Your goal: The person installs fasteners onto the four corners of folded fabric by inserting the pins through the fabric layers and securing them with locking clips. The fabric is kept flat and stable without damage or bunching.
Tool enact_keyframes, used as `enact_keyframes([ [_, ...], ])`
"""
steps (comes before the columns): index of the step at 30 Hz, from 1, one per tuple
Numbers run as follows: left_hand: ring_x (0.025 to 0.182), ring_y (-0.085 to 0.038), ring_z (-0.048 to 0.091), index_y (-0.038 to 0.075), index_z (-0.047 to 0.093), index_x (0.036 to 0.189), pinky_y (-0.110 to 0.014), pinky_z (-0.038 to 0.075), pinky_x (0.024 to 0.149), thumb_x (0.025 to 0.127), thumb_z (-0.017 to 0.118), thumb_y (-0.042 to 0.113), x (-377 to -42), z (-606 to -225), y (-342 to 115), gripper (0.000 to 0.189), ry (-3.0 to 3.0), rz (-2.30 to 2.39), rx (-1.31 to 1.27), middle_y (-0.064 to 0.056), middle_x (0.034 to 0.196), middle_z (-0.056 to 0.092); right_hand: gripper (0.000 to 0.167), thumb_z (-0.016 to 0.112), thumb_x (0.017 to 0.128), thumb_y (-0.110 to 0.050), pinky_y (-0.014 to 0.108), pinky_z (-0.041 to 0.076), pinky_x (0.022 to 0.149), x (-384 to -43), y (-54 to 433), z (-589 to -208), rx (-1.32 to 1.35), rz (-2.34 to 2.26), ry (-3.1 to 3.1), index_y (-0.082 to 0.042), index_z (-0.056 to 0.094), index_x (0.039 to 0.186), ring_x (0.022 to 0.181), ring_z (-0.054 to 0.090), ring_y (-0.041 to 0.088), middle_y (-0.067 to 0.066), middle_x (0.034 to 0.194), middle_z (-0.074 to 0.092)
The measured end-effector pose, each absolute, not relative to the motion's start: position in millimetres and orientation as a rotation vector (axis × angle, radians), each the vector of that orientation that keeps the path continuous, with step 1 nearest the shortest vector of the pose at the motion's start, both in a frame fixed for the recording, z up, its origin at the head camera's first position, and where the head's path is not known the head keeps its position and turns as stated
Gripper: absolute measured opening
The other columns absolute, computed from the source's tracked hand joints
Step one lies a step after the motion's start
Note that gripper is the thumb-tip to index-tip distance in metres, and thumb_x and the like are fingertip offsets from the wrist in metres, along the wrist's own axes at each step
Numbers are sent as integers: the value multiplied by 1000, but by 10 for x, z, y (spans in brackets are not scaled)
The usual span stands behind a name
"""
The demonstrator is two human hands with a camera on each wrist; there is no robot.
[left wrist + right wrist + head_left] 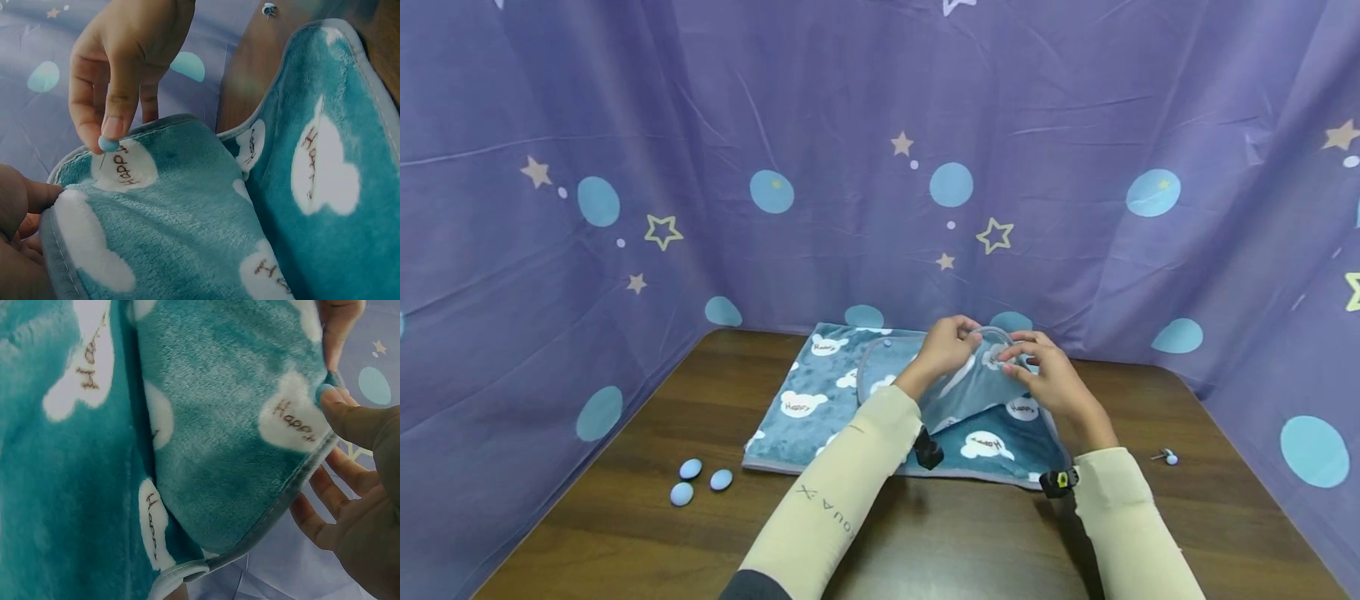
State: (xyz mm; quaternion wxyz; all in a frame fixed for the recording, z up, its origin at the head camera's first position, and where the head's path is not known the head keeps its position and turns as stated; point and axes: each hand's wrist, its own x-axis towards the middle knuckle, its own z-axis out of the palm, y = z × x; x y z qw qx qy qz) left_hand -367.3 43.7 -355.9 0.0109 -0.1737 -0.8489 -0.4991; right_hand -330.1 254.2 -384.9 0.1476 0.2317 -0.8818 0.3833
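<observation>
A teal fleece blanket (808, 433) with white bear-shaped patches and grey binding lies on the table, its far right part lifted and folded over. Along that raised edge, my left hand (943, 350) grips the binding between thumb and fingers. My right hand (1051, 375) pinches a pin (109, 144) by its round blue head. Its thin needle points down in front of a "Happy" patch, close to the cloth, in the left wrist view. In the right wrist view, the right hand's other fingers (328, 494) spread behind the binding.
Three pale blue round caps (690, 469) sit on the table left of the blanket. Another blue-headed pin (1171, 457) lies at the right. A small blue round head (887, 342) shows on the blanket's left part. A purple patterned curtain (850, 100) hangs behind the wooden table (647, 425).
</observation>
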Motion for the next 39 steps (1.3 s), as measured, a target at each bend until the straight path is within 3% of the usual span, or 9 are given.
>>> enact_keyframes([
  [9,93,-16,67,14,70,122,-32,55,76,104,63,24,-3562,-3546,478,22,-2663,-1531,-651,-3,110,71,11,72,97,-9,62,48,96,-3296,2522,-3850,646,1112,-2504,-5,73,107,131,52,41,19,139,58],
  [15,88,-14,66,14,70,124,-32,56,74,103,64,25,-3514,-3531,496,24,-2655,-1567,-677,-4,107,71,10,71,97,-8,59,50,94,-3301,2494,-3871,640,1107,-2444,-7,72,107,113,63,31,13,118,69],
  [19,86,-12,66,14,70,124,-30,55,73,103,64,25,-3486,-3511,501,24,-2653,-1574,-674,-3,105,71,11,74,94,-6,39,55,79,-3302,2471,-3887,638,1055,-2352,-6,74,105,90,64,21,8,101,72],
  [24,81,-13,65,13,70,122,-30,54,67,103,64,24,-3459,-3510,487,22,-2643,-1634,-660,-2,100,70,11,78,89,0,19,45,66,-3297,2442,-3902,641,1028,-2248,-5,74,99,71,56,15,5,83,69],
  [27,80,-14,65,13,70,121,-30,53,65,103,65,23,-3451,-3514,478,22,-2635,-1654,-656,-1,98,70,16,78,88,1,18,44,66,-3291,2431,-3894,638,1020,-2218,-3,68,99,71,56,13,6,83,70],
  [33,74,-12,63,13,68,124,-31,53,63,103,65,26,-3424,-3514,445,25,-2654,-1646,-676,-1,99,69,42,79,87,1,19,45,59,-3299,2429,-3878,652,974,-2211,-1,61,126,67,57,12,7,81,70],
  [39,61,-21,62,14,64,129,-41,59,59,102,66,31,-3361,-3541,326,32,-2704,-1699,-786,-2,106,65,19,78,87,3,20,51,64,-3302,2437,-3872,659,951,-2222,-3,74,105,74,65,14,8,90,75],
])
